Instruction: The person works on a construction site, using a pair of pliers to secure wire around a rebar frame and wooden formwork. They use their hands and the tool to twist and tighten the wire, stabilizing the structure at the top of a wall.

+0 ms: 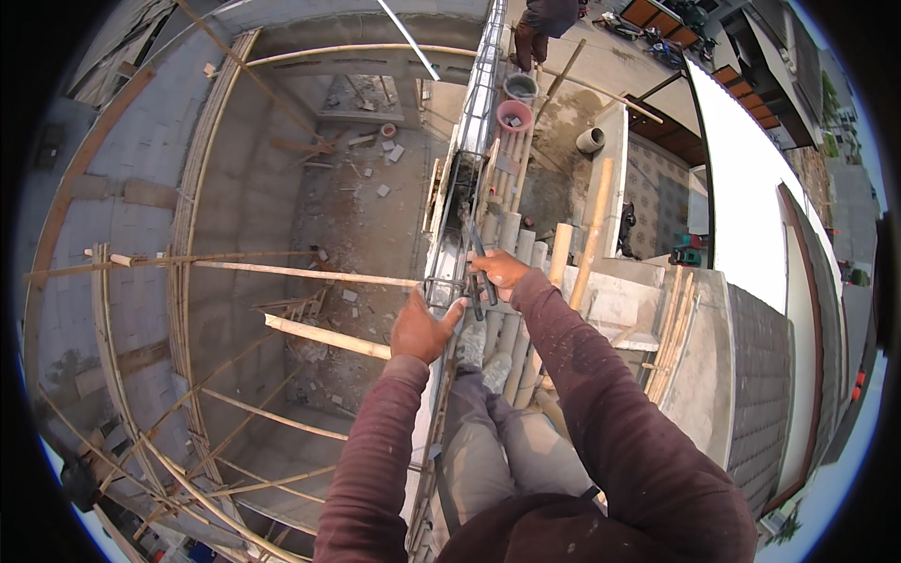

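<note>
My right hand point(502, 270) is closed around dark pincers point(485, 293), whose two handles point back toward me. The tool's far end lies over a rebar cage point(466, 174) that runs along the top of the narrow wall. My left hand point(422, 326) rests at the left edge of this wall, thumb and fingers on either side of a square rebar stirrup point(443, 281). Its fingertips are partly hidden, but it appears to grip the stirrup. My boots stand on bamboo poles point(511, 324) just right of the wall.
Left of the wall is a deep drop to a rubble-strewn floor point(361, 216), crossed by bamboo poles point(310, 274). Ahead on the scaffold are a pink bucket point(513, 116), a dark bucket point(520, 88) and another person point(547, 23). Upright bamboo point(589, 235) rises at my right.
</note>
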Available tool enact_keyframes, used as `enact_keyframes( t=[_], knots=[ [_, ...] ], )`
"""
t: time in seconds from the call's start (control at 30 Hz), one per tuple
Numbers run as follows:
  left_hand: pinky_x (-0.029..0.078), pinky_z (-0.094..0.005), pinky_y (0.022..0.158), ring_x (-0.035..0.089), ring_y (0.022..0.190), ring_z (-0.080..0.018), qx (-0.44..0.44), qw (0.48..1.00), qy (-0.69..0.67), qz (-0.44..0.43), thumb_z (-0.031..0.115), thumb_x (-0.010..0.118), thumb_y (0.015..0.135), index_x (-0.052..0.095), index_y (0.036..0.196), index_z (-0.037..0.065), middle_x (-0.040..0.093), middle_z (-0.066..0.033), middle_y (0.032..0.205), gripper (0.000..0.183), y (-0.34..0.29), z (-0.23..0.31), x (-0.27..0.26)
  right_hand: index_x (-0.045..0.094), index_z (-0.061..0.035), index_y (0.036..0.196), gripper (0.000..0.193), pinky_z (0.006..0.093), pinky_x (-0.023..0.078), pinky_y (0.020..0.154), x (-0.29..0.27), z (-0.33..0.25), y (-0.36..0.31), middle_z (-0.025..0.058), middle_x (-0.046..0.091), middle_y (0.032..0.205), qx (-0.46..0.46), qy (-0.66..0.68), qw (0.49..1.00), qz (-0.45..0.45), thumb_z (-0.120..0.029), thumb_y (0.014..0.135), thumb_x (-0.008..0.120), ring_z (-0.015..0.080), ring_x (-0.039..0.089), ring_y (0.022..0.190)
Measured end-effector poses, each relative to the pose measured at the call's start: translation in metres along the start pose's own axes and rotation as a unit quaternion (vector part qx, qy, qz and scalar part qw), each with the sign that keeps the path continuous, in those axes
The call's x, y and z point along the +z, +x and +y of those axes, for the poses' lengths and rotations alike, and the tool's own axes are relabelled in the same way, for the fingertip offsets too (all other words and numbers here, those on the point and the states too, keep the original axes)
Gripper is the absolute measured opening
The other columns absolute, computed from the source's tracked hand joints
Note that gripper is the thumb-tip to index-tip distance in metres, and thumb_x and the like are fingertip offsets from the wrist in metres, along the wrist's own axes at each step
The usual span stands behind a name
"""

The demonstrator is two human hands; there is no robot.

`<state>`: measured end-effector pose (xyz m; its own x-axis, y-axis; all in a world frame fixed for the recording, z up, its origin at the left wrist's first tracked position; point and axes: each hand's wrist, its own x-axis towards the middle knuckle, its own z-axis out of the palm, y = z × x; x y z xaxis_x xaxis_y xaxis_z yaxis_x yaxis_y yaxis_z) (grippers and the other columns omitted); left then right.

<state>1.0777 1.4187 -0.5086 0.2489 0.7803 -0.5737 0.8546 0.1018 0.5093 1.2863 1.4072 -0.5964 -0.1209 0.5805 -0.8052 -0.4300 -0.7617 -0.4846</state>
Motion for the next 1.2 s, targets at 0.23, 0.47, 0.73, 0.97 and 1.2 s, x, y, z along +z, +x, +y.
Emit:
enact_keyframes(
  t=[0.23, 0.47, 0.73, 0.97, 1.2],
  knots=[
    [0.047, -0.0463, 0.099, 0.060, 0.116, -0.0463, -0.018, 1.000, 0.003, -0.024, 0.067, 0.066, 0.083, 0.038, 0.139, -0.017, 0.059, -0.0384, 0.120, 0.104, -0.001, 0.004, -0.004, 0.058, -0.0029, 0.111, 0.024, 0.0428, 0.051, 0.057, -0.008, -0.005, 0.000, 0.0043, 0.055, 0.094, 0.017, 0.139, 0.989, -0.054, -0.015, 0.092, 0.064, 0.0201, 0.058, 0.075],
    [0.048, -0.0473, 0.097, 0.061, 0.112, -0.0479, -0.018, 0.999, 0.022, -0.017, 0.068, 0.064, 0.083, 0.037, 0.139, -0.017, 0.060, -0.0393, 0.117, 0.106, 0.000, -0.001, 0.001, 0.056, -0.0027, 0.117, 0.028, 0.0447, 0.053, 0.061, -0.003, -0.022, -0.005, 0.0064, 0.050, 0.102, 0.018, 0.073, 0.997, -0.012, -0.015, 0.093, 0.064, 0.0236, 0.055, 0.082],
    [0.049, -0.0477, 0.095, 0.062, 0.111, -0.0479, -0.014, 1.000, 0.018, -0.012, 0.066, 0.065, 0.083, 0.039, 0.137, -0.017, 0.061, -0.0391, 0.115, 0.102, 0.000, -0.005, 0.002, 0.054, -0.0004, 0.120, 0.032, 0.0576, 0.058, 0.072, -0.010, -0.030, 0.001, 0.0087, 0.051, 0.107, 0.043, 0.042, 0.997, -0.041, -0.016, 0.094, 0.064, 0.0307, 0.062, 0.103],
    [0.048, -0.0483, 0.097, 0.060, 0.113, -0.0462, -0.027, 0.999, 0.016, -0.007, 0.063, 0.068, 0.082, 0.046, 0.132, -0.013, 0.061, -0.0356, 0.119, 0.093, 0.000, 0.001, 0.002, 0.045, 0.0054, 0.133, 0.042, 0.0660, 0.053, 0.086, -0.034, -0.019, 0.008, 0.0200, 0.047, 0.128, 0.034, 0.129, 0.980, -0.151, -0.014, 0.098, 0.058, 0.0447, 0.048, 0.127],
    [0.049, -0.0480, 0.095, 0.062, 0.110, -0.0473, -0.014, 1.000, 0.015, -0.008, 0.066, 0.066, 0.082, 0.039, 0.138, -0.016, 0.062, -0.0380, 0.114, 0.103, 0.000, 0.000, 0.001, 0.034, 0.0084, 0.144, 0.051, 0.0640, 0.046, 0.099, -0.037, -0.011, 0.003, 0.0270, 0.040, 0.143, 0.012, 0.189, 0.950, -0.248, -0.009, 0.099, 0.049, 0.0450, 0.046, 0.131]
  ],
)
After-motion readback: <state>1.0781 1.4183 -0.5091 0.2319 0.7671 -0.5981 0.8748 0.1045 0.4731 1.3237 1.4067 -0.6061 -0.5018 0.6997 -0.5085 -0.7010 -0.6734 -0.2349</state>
